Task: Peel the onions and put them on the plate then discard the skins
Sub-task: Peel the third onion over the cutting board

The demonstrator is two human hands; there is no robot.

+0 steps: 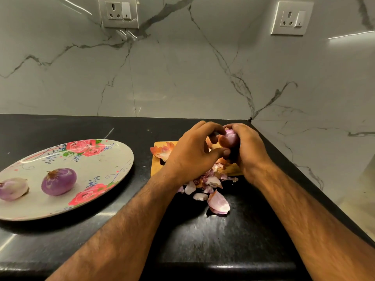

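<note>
A partly peeled purple onion [231, 137] is held above the wooden cutting board [157, 166]. My right hand [248, 148] grips it from the right. My left hand [194, 153] curls around it from the left, thumb and fingertips on its skin. A flowered plate [97, 165] lies at the left with two peeled onions: a round purple onion [58, 181] and a paler onion [13, 188] at its left rim. Loose skins [211, 189] are piled on the board's near edge and the counter, with an orange skin [162, 151] on the board.
The black counter [203, 240] runs to a marble backsplash and ends at an angled edge on the right. Two wall sockets [118, 13] sit high on the wall. A large pale skin piece [219, 203] lies nearest me.
</note>
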